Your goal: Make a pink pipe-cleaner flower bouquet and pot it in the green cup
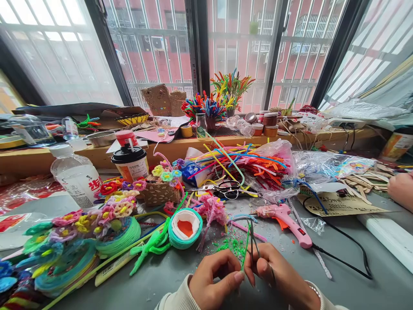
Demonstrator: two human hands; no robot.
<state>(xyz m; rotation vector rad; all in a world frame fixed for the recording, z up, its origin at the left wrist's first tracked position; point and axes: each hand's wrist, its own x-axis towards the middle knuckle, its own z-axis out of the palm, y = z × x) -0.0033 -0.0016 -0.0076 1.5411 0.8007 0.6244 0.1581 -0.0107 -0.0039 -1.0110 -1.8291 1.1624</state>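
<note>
Low in the middle of the head view, my left hand (214, 280) pinches the lower end of a thin green pipe cleaner (246, 249) between thumb and fingertips. My right hand (274, 271) is wrapped around a pair of scissors (254, 241), its blades pointing away from me and lying along the pipe cleaner. The scissors' handles are mostly hidden by my fingers. Green fuzz scraps (234, 246) lie scattered on the grey table just beyond both hands. A teal-rimmed round bowl (197, 228) and a bundle of green pipe cleaners (155, 243) sit to the left.
A pink glue gun (288, 219) with a black cord lies right of centre. Pipe-cleaner flowers (109, 211) crowd the left, near a plastic bottle (75, 178) and a lidded cup (130, 163). Black-handled scissors (229, 190) lie before loose pipe cleaners (258, 163). Another person's hand (402, 189) shows at right.
</note>
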